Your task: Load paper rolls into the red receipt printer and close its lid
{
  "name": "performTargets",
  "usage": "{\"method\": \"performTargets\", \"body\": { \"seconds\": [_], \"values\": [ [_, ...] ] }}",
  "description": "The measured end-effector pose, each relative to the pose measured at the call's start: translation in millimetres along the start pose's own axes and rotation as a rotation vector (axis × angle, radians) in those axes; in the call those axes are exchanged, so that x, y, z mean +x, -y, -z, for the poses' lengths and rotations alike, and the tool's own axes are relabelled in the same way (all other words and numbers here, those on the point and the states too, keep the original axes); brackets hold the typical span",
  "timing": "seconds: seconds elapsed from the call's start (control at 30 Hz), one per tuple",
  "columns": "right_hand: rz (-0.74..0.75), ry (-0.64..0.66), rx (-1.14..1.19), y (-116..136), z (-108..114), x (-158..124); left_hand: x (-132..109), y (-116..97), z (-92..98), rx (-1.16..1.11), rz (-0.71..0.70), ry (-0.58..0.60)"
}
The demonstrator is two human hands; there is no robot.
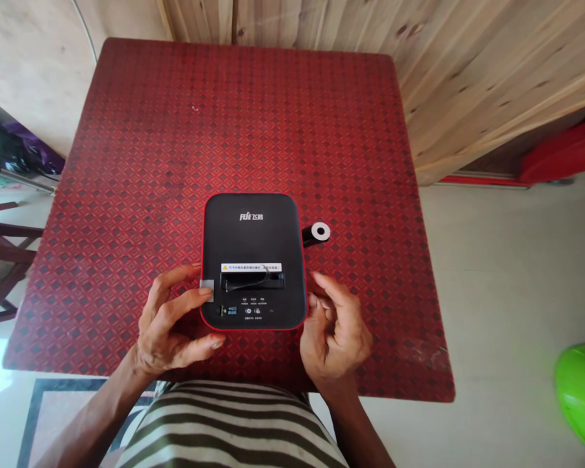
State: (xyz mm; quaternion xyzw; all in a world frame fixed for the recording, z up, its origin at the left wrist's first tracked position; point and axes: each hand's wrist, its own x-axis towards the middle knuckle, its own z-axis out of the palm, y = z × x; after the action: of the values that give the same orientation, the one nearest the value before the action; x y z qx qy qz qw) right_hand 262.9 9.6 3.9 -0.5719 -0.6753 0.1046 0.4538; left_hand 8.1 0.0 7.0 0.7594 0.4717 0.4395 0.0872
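Observation:
A black receipt printer (253, 244) with a red rim lies on the patterned red table, its slot and small icons towards me. A dark strip (244, 281) pokes out of the slot, below a white warning label (251, 267). At the printer's left edge, my left hand (175, 318) has its fingers spread, with a fingertip on a grey square tab (207, 290). Against the lower right edge rests my right hand (336, 325), fingers curled in beside the thumb; what they pinch, if anything, is hidden. Just right of the printer lies a small black roll with a white end (320, 231).
The red table (253, 123) stands close to a wooden plank wall (468, 71). A dark wooden chair (4, 253) is off its left side. On the floor to the right are a green rounded object (582, 396) and a red object (565, 153).

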Motion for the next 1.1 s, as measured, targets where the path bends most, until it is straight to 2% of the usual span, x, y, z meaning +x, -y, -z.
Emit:
{"method": "performTargets", "body": {
  "seconds": [0.17,0.43,0.57,0.63,0.73,0.87,0.93,1.1],
  "values": [
    [0.036,-0.017,-0.009,-2.8,-2.6,3.1,-1.2,5.2,-1.8,-0.099,0.03,-0.005],
    [0.024,-0.014,-0.009,-0.6,-3.2,5.3,5.3,4.2,-1.9,-0.124,0.03,-0.003],
    [0.018,-0.063,-0.046,3.9,5.8,24.8,2.6,4.1,-3.5,-0.091,0.016,0.005],
    [0.098,-0.044,-0.051,9.2,10.4,43.8,1.4,3.4,-3.9,-0.06,-0.004,-0.012],
    [0.312,0.116,-0.052,19.5,9.1,76.2,0.9,1.3,-4.2,-0.031,-0.02,-0.029],
    [0.528,0.433,-0.177,35.7,-10.5,109.4,-1.3,-0.4,-4.4,-0.02,-0.026,-0.02],
    [0.536,0.603,-0.31,46.4,-22.2,119.6,-3.6,-0.5,-4.3,-0.014,-0.021,-0.006],
    [0.389,0.96,-0.614,75.3,-41.6,133.4,-7.0,-1.3,-4.0,0.005,-0.015,0.011]
  ]
}}
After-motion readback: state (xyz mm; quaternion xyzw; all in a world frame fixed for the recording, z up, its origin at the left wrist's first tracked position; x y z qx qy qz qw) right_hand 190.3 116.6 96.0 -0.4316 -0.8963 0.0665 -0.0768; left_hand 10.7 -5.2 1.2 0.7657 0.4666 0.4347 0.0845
